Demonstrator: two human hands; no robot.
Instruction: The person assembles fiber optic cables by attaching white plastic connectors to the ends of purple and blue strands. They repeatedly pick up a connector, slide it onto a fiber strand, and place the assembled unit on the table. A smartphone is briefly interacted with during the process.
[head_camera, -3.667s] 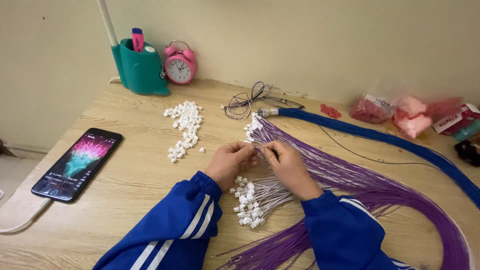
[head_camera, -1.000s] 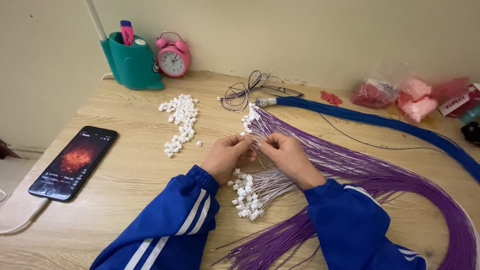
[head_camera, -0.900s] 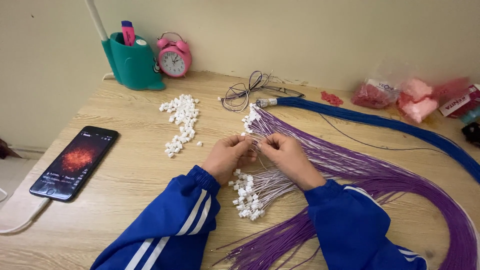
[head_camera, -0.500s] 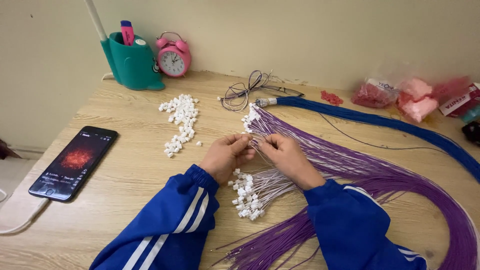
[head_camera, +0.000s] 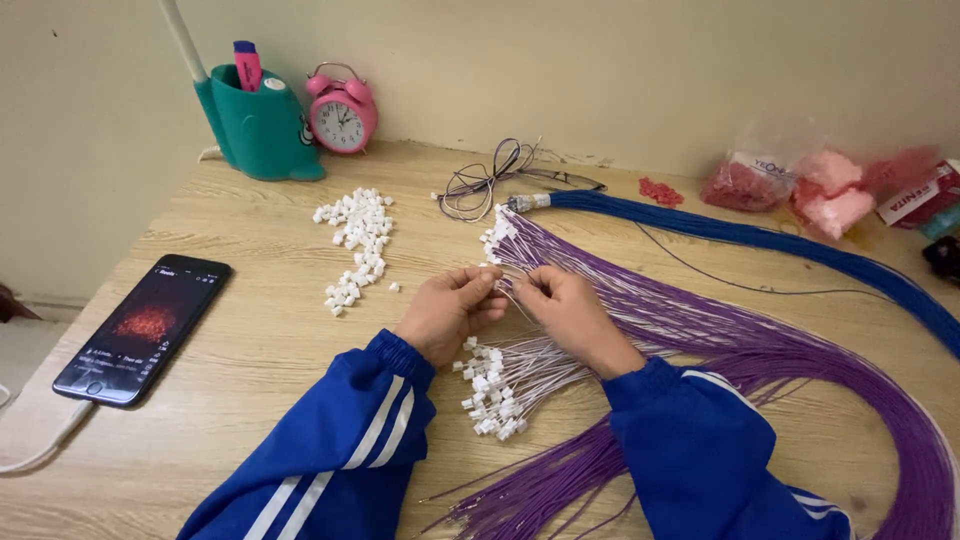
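Little has moved vs half a sec ago: both hands stay mid-frame, fingertips together. Left hand (head_camera: 447, 310) & right hand (head_camera: 565, 308) pinch one thin purple wire (head_camera: 512, 296) between them; whether a connector sits in the pinch can't be told. Wire bundle (head_camera: 700, 330) runs lower right from the grip, nearer the right hand. Loose white connectors (head_camera: 355, 245) lie upper left, finished ends (head_camera: 495, 395) just below.

1 head-worn camera looks steeply down at the wooden table (head_camera: 250, 240). It sits close, facing the far wall (head_camera: 600, 60).
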